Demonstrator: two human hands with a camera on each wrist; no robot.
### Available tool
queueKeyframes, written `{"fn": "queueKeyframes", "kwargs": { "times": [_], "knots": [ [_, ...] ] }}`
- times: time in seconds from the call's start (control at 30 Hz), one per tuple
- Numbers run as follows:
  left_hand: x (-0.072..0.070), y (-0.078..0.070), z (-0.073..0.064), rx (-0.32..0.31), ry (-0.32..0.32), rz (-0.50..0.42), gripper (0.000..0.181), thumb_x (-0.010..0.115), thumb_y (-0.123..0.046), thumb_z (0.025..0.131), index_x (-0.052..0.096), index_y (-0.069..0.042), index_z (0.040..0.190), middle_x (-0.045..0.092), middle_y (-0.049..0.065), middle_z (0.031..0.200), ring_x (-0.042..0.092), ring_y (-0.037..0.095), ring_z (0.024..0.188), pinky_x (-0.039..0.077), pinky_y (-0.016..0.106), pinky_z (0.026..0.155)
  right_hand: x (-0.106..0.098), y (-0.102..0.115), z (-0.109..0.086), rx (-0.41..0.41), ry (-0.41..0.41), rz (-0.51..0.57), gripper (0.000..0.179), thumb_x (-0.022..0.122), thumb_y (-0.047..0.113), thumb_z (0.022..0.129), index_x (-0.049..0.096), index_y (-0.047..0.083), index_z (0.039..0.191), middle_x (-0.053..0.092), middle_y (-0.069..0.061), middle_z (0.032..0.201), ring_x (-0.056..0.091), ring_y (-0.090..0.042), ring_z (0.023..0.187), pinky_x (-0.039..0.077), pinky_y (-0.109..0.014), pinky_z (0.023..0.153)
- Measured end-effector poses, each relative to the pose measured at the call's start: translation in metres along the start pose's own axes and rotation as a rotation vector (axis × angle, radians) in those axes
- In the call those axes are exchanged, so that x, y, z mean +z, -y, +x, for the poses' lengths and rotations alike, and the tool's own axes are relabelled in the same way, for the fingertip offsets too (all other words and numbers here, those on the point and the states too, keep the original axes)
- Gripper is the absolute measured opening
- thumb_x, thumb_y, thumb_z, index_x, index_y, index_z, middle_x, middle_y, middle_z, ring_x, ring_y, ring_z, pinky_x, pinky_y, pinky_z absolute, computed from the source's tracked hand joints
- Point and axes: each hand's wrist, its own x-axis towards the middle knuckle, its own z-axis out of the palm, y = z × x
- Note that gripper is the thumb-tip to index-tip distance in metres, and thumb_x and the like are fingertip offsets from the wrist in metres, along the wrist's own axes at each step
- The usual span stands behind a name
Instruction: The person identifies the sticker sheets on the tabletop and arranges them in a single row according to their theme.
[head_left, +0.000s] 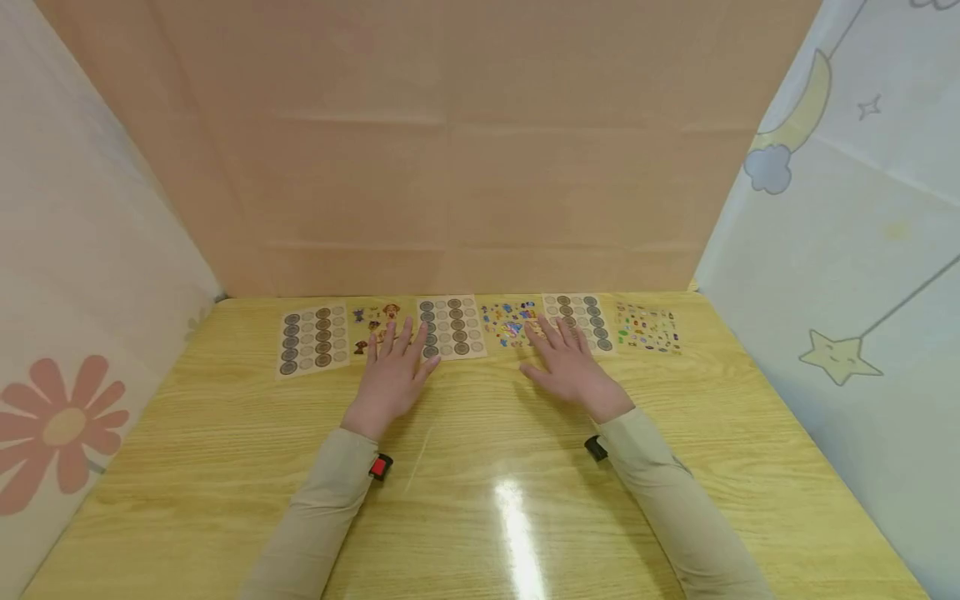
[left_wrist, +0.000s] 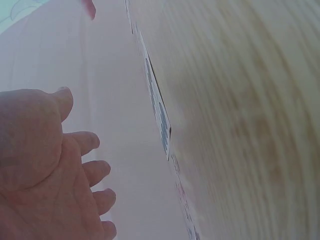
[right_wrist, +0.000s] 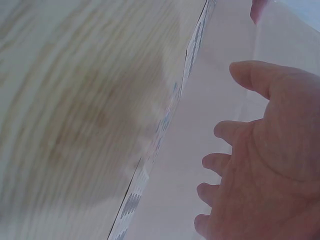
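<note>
My left hand (head_left: 388,379) is held above the table with its fingers spread and nothing in it. Below its fingertips lie a clear sheet of cartoon stickers (head_left: 390,312) and a pale sheet of round stickers (head_left: 453,327). The right hand (head_left: 573,377) hovers likewise, fingers apart, over a clear sheet of colourful stickers (head_left: 510,322) and another sheet of round stickers (head_left: 591,321). In both wrist views the palms, left palm (left_wrist: 40,155) and right palm (right_wrist: 280,150), stay off the tabletop. My hands partly hide the sheets beneath them.
A third round-sticker sheet (head_left: 306,340) lies at the row's left end, and a clear sheet of small stickers (head_left: 648,327) at its right end. The row runs along the back of the wooden table (head_left: 465,433). A peach backdrop (head_left: 450,183) rises behind, with patterned side walls.
</note>
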Motion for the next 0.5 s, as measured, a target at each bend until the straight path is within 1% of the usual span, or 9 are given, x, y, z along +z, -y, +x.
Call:
{"fn": "queueKeyframes", "kwargs": {
  "times": [0.17, 0.27, 0.5],
  "knots": [
    [0.0019, 0.0021, 0.0012, -0.006, -0.001, 0.019, 0.066, 0.023, -0.054, 0.101, 0.009, -0.018, 0.154, 0.001, 0.009, 0.158, -0.008, 0.032, 0.142, -0.003, 0.056, 0.113, -0.0001, -0.0013, -0.0007, 0.002, -0.008, -0.010, 0.071, 0.038, 0.051, 0.100, 0.003, 0.023, 0.155, -0.009, -0.005, 0.159, -0.013, -0.033, 0.142, -0.009, -0.056, 0.111],
    [0.0022, 0.0028, 0.0014, -0.011, -0.001, 0.022, 0.066, 0.023, -0.054, 0.101, 0.009, -0.018, 0.154, 0.001, 0.009, 0.158, -0.008, 0.031, 0.142, -0.003, 0.056, 0.113, -0.0009, -0.0012, -0.0013, -0.013, -0.016, -0.009, 0.072, 0.039, 0.051, 0.099, 0.003, 0.022, 0.155, -0.007, -0.006, 0.159, -0.012, -0.034, 0.142, -0.007, -0.059, 0.111],
    [0.0007, 0.0023, -0.0010, -0.008, 0.003, -0.011, 0.065, 0.028, -0.052, 0.102, 0.011, -0.017, 0.154, 0.002, 0.010, 0.158, -0.008, 0.031, 0.143, -0.004, 0.057, 0.113, -0.0042, 0.0024, -0.0031, -0.014, -0.007, -0.003, 0.073, 0.039, 0.051, 0.099, 0.005, 0.020, 0.155, -0.008, -0.006, 0.159, -0.013, -0.033, 0.142, -0.011, -0.056, 0.111]
  ]
}}
